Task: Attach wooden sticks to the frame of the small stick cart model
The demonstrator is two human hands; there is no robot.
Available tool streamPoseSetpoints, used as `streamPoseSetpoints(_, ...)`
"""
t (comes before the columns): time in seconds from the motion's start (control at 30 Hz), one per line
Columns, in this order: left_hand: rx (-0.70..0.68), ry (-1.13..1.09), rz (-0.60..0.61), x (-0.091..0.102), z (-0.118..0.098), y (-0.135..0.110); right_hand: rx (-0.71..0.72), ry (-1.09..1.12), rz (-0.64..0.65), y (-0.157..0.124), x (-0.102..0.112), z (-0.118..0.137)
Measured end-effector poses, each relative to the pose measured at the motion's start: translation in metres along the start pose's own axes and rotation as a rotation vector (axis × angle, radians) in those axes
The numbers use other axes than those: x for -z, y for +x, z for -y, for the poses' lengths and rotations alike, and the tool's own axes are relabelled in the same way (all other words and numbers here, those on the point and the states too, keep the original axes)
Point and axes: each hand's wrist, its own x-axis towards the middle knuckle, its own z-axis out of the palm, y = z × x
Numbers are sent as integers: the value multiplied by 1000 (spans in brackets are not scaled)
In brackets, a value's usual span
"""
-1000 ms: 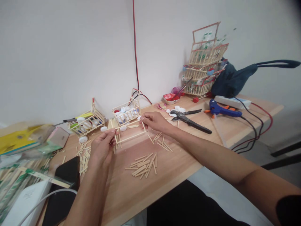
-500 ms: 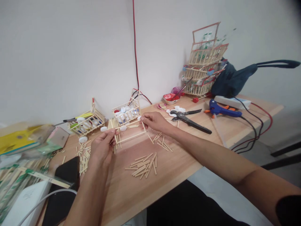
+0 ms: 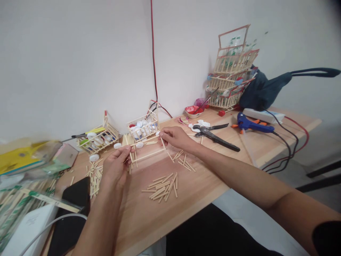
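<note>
A small frame of thin wooden sticks hangs between the two hands, just above the bench. The left hand pinches its near-left end with fingers closed on the sticks; the right hand pinches the far-right end the same way. A loose pile of cut sticks lies just nearer than the hands, between the forearms. Beyond the frame stands a stick basket of white caps. Black shears lie right of the right hand.

The wooden worktop carries loose sticks, black shears, a blue glue gun, bottle caps and stick baskets.
</note>
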Motion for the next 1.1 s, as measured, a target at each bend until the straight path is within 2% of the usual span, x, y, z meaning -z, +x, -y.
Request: streamPoseSetpoints(1.1,4,11,15,0,1,-1,4,-35,0,0,1,3)
